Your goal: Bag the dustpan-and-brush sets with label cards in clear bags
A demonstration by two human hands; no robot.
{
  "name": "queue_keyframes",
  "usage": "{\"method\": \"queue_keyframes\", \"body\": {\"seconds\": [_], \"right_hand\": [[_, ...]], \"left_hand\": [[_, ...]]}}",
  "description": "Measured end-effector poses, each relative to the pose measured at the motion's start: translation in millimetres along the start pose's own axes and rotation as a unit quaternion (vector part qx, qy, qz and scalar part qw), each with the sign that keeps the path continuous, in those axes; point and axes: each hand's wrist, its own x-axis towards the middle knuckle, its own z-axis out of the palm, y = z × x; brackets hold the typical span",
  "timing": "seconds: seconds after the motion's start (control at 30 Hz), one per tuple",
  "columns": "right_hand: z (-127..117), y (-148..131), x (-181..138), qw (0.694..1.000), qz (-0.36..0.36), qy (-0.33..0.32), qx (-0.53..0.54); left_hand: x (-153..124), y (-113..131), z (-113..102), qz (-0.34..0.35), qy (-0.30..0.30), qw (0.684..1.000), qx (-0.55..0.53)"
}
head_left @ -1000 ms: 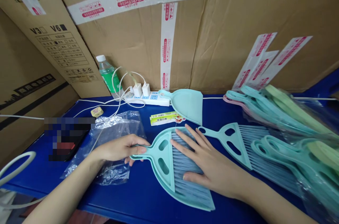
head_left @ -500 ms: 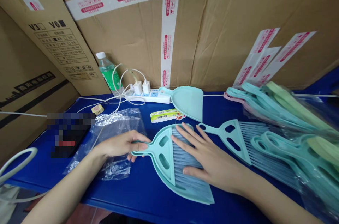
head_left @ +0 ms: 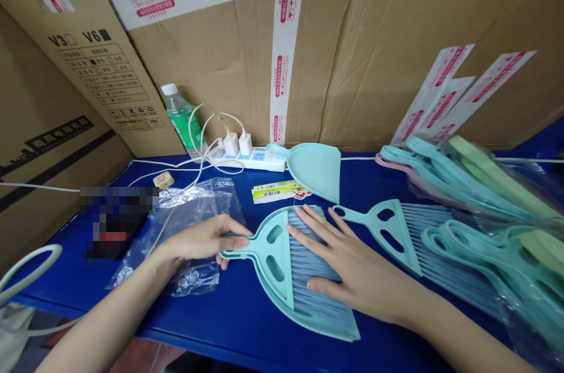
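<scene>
My left hand (head_left: 214, 239) is closed round the stacked handles of a turquoise hand brush (head_left: 275, 258) and the matching dustpan (head_left: 304, 329) beneath it. The brush lies in the pan with its grey-blue bristles to the right. Fingers spread, my right hand (head_left: 343, 264) lies flat on those bristles. Just right of it, a second hand brush (head_left: 392, 238) rests on the table, partly behind my right forearm. Another turquoise dustpan (head_left: 315, 167) lies farther back.
A blue table (head_left: 238, 320) carries a crumpled clear bag (head_left: 198, 202), a printed label (head_left: 277, 191), a power strip (head_left: 264, 161) with cables and a green-labelled bottle (head_left: 183, 120). Bagged brush sets (head_left: 493, 261) pile up at right. Cardboard boxes (head_left: 229, 73) wall the back.
The view has shifted very slightly. Both hands keep the same places on the brush and dustpan.
</scene>
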Motion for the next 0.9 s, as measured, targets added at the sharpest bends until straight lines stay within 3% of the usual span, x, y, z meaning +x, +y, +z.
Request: {"method": "queue_keyframes", "body": {"seconds": [0.4, 0.77, 0.9], "right_hand": [[-2, 1, -2, 1.0, -0.01, 0.014, -0.003], [-16, -11, -9, 0.995, 0.008, -0.057, 0.086], [-13, -21, -7, 0.995, 0.049, -0.056, 0.063]], "left_hand": [[-2, 4, 1, -0.013, -0.019, 0.999, -0.025], [1, 9, 3, 0.001, -0.026, 0.999, -0.027], [0, 8, 6, 0.012, -0.018, 0.999, -0.027]]}}
